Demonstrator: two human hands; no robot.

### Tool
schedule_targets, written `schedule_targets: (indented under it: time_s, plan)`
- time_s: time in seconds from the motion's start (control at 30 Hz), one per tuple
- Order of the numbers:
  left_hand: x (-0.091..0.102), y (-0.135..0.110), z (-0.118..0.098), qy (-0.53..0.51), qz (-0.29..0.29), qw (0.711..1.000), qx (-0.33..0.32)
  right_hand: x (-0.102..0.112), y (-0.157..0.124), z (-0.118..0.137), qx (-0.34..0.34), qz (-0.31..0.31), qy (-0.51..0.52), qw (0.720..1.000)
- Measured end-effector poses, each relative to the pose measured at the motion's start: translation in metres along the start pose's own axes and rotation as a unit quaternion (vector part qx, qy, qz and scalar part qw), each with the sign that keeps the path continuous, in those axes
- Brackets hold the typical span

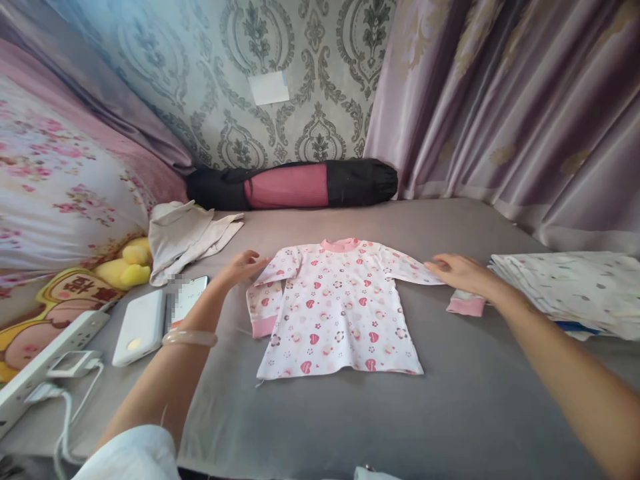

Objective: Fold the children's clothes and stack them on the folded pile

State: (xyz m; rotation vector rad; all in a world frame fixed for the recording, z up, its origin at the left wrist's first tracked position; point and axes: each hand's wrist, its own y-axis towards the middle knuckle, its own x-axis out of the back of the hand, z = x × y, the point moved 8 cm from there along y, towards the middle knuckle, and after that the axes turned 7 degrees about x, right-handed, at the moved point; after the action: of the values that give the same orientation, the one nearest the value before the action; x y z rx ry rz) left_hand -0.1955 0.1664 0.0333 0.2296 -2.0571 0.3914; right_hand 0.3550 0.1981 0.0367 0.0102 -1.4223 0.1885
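Observation:
A small white long-sleeved shirt (340,313) with pink hearts, flowers and a pink collar lies spread on the grey bed surface. At the upper edge of its left-side sleeve is my left hand (243,268), thumb and bent fingers apart. That sleeve bends downward, its pink cuff (264,327) beside the shirt body. My right hand (463,275) has its thumb and fingers closed on the other sleeve, which stretches outward. Beyond that hand its pink cuff (465,305) shows; part of the sleeve is hidden beneath the hand.
Folded patterned cloths (570,287) lie at the right. To the left are a beige garment (185,233), a white power bank (140,327), a phone (196,293), a power strip (55,360) with cables and plush toys (80,290). A black-and-pink roll (290,185) rests against the wall.

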Motion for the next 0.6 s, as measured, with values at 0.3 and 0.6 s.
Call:
schedule_targets:
  time_s: [0.3, 0.6]
  plan:
    - [-0.003, -0.068, 0.043, -0.047, 0.078, 0.994, 0.069, 0.015, -0.067, -0.021, -0.085, 0.041, -0.081, 0.992]
    - [-0.019, -0.051, 0.026, -0.101, 0.077, 0.983, 0.133, 0.037, -0.064, -0.012, -0.183, 0.022, -0.013, 0.983]
